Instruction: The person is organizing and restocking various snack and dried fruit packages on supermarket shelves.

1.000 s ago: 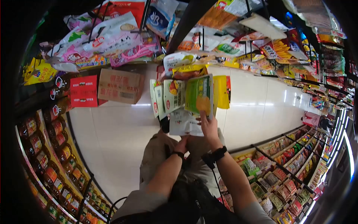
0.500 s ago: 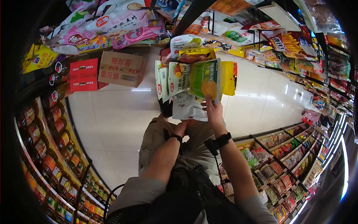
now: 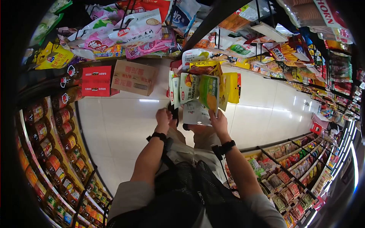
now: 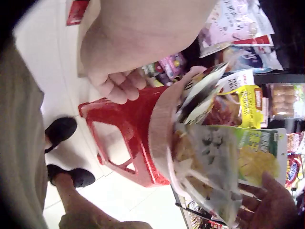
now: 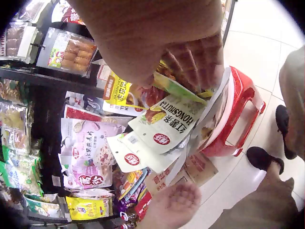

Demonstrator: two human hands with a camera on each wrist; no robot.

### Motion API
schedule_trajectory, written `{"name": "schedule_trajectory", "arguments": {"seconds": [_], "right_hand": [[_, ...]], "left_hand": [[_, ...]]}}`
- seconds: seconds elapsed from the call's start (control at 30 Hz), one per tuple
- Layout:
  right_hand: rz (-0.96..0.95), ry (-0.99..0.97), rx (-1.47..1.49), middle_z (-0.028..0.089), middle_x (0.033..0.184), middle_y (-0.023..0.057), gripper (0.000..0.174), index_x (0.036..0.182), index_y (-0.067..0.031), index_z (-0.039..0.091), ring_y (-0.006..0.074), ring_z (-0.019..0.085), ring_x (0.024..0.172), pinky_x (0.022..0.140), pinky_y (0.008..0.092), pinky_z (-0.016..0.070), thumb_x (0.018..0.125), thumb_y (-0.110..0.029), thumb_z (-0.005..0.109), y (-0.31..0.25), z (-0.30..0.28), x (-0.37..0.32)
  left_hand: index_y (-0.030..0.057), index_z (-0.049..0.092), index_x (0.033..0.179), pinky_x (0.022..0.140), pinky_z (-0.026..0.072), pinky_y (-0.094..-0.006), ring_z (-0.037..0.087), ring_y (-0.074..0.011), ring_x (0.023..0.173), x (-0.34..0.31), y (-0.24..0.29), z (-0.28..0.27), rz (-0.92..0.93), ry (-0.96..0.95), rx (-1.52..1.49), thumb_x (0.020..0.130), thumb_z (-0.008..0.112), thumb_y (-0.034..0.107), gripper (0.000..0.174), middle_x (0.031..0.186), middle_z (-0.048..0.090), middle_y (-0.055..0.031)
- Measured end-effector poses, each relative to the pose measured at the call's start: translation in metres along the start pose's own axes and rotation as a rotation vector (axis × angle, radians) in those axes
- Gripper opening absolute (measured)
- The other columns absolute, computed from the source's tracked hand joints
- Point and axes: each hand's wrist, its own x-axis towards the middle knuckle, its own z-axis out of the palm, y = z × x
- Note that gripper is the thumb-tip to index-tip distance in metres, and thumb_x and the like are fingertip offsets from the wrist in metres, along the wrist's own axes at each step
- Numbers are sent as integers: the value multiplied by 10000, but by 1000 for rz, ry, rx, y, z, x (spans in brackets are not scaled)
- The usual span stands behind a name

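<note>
My right hand [image 3: 219, 122] pinches the lower corner of a green snack bag [image 3: 208, 91] with a picture of yellow chips on it. Beside that bag stand a pale bag of sweet potato strips [image 3: 189, 88] and a yellow bag [image 3: 230, 87]. A silvery-white bag [image 3: 195, 112] leans out in front, below the green one. All of them sit packed in a pale round tub [image 4: 159, 129] on a red plastic stool [image 4: 125, 112]. My left hand [image 3: 164, 117] hovers left of the tub, its fingers loosely curled around nothing.
Behind the tub, racks hold hanging snack bags, such as a white oatmeal bag [image 3: 138, 28]. A cardboard box [image 3: 134, 77] and a red box [image 3: 96, 81] stand to the left. Shelves of oil bottles [image 3: 47, 138] line the left side, and packet shelves [image 3: 283, 182] the right.
My left hand has moved from below the silvery-white bag out to the left. The right hand stays at the green bag, which now tilts more.
</note>
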Motion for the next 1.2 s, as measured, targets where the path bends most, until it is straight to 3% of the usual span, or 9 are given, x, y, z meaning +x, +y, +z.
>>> {"name": "schedule_trajectory", "arguments": {"seconds": [0.17, 0.27, 0.3, 0.43, 0.57, 0.67, 0.83, 1.03, 1.2], "right_hand": [[260, -254, 501, 721, 873, 107, 582, 1056, -5, 682, 195, 688, 755, 643, 331, 558, 969, -560, 531, -8, -4, -6], [264, -298, 752, 709, 1003, 135, 598, 1178, 15, 625, 213, 680, 840, 725, 352, 560, 991, -539, 498, -26, -4, -4], [241, -301, 824, 701, 1060, 146, 604, 1229, 26, 597, 221, 677, 879, 758, 362, 561, 1002, -522, 486, -31, -4, -5], [223, -379, 1184, 558, 1340, 183, 603, 1468, -36, 375, 254, 597, 1116, 918, 379, 511, 995, -359, 562, -50, 1, -6], [-301, -359, 278, 468, 1458, 203, 747, 1507, -3, 277, 330, 462, 1354, 1087, 391, 399, 855, -13, 642, -39, 18, 15], [-522, -157, 288, 576, 1297, 275, 755, 1497, -71, 299, 400, 578, 1203, 941, 423, 489, 846, -120, 677, -30, 35, 19], [-513, -9, 101, 685, 947, 277, 661, 1451, -89, 323, 458, 672, 883, 729, 496, 532, 878, -132, 650, -30, 28, 24], [-295, -119, -29, 657, 1061, 315, 644, 1483, -111, 287, 499, 646, 915, 756, 557, 505, 900, -139, 561, -58, 22, 6], [-387, -25, -32, 657, 1059, 298, 646, 1505, -122, 270, 489, 646, 846, 724, 562, 500, 926, -212, 541, -48, 41, 11]], "left_hand": [[49, 597, 1030, 654, 512, -308, 622, -154, 702, -70, 82, 45, 502, -167, 184, 963, 606, 310, 270, 805, 638, -51], [29, 611, 1036, 715, 523, -347, 662, -220, 772, -67, 84, 64, 726, -217, 627, 957, 604, 354, 334, 886, 674, -109], [24, 615, 1084, 767, 522, -426, 680, -345, 857, -69, 88, 65, 757, -153, 848, 945, 595, 332, 338, 961, 691, -186], [51, 647, 1082, 790, 511, -483, 645, -418, 926, -69, 83, 82, 846, -87, 960, 927, 576, 280, 286, 967, 678, -225], [38, 653, 1069, 740, 515, -474, 657, -428, 863, -105, 64, 123, 898, -243, 1029, 921, 584, 273, 286, 919, 681, -233], [12, 627, 930, 733, 496, -519, 639, -438, 826, -106, 46, 149, 1108, -213, 1094, 874, 590, 216, 214, 849, 658, -239], [1, 590, 851, 729, 491, -517, 621, -428, 809, -105, 39, 160, 1157, -219, 1108, 863, 599, 197, 197, 824, 635, -216], [-22, 621, 953, 827, 497, -500, 614, -410, 947, -103, 43, 143, 1197, -249, 1065, 880, 561, 178, 220, 1005, 639, -225], [-12, 585, 1007, 843, 488, -521, 598, -433, 977, -105, 33, 138, 1017, -257, 1117, 891, 553, 206, 250, 1043, 627, -225]]}}
